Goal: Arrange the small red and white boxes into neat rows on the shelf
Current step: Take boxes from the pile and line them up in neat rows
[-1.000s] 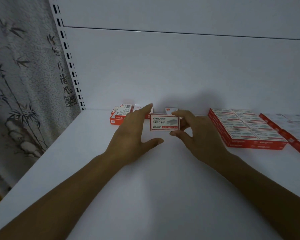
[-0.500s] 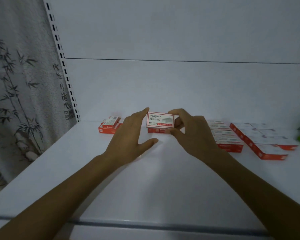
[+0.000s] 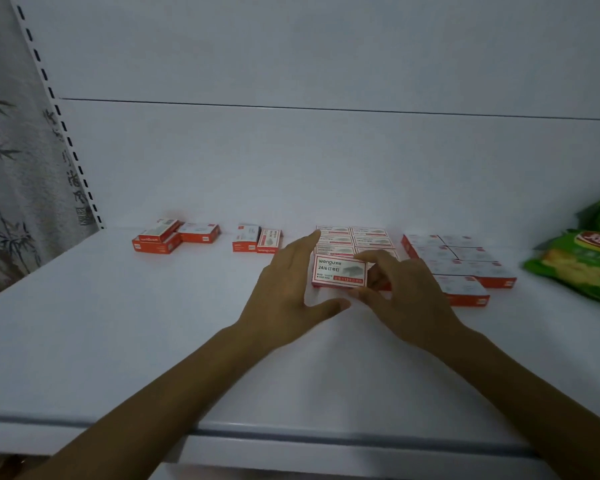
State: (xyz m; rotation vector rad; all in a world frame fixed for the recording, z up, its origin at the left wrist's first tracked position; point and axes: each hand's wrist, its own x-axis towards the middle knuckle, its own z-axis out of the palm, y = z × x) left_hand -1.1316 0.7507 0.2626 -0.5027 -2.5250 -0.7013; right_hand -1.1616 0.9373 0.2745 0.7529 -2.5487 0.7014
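Red-and-white box (image 3: 339,270) is pinched in the right hand (image 3: 400,297), label facing the camera, long axis sideways, touching the stacked rows' (image 3: 355,239) front edge on the shelf (image 3: 153,334); left hand (image 3: 284,289) beside it, fingers (image 3: 305,242) spread wide.

From my feed the scene is dim and bluish, lit evenly with no glare. Soft shadows pool under my left hand (image 3: 291,289) on the shelf (image 3: 118,341). Print on the far boxes is blurred. The slotted upright (image 3: 59,116) leans with wide-angle distortion.
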